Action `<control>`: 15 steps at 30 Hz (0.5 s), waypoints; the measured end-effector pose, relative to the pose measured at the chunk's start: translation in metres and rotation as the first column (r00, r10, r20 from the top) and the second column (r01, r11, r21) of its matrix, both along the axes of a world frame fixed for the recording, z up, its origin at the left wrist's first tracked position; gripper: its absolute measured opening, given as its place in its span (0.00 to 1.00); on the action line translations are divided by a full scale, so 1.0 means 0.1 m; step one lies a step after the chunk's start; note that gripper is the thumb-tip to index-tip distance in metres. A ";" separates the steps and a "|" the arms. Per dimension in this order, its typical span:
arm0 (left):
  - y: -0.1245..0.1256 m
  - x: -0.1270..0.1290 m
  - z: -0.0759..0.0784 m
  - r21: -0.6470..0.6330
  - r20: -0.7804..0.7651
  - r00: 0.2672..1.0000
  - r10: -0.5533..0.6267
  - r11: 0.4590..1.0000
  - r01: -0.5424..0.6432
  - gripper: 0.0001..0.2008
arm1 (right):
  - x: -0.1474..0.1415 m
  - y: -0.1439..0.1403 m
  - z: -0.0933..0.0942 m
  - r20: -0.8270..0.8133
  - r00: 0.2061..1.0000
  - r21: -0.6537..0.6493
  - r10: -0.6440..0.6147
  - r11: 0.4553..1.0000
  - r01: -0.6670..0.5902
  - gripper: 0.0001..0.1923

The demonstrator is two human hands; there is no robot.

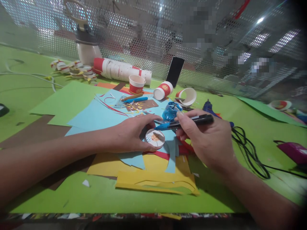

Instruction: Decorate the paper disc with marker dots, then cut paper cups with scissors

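Observation:
My left hand [130, 132] grips a small white paper cup piece [155, 140] between thumb and fingers, its round face turned up. Blue dots and an orange patterned patch mark that face. In my right hand [208, 140] is a black marker [200, 120] with a blue tip, held like a pen. The tip lies just over the far rim of the round piece; I cannot tell whether it touches. Just beyond the marker stands a clear blue-stained container [171, 111]. Light blue paper [96, 111] lies under the hands.
Behind are a stack of paper cups [120, 70], an upright cup [137, 83], a tipped cup [163, 90], a phone [175, 71] and a bottle [87, 48]. A glue gun [208, 107] and black cable [249, 153] lie right. Yellow paper scraps [153, 182] are in front.

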State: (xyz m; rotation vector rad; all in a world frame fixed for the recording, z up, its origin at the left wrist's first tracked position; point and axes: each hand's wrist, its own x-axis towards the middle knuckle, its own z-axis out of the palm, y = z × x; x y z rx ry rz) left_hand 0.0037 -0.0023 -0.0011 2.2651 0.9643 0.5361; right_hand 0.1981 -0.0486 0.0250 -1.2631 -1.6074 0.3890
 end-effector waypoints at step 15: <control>0.00 -0.01 0.00 0.031 0.002 0.999 -0.033 0.999 0.033 0.35 | 0.03 0.02 -0.02 0.116 0.993 -0.039 0.013 0.999 -0.009 0.10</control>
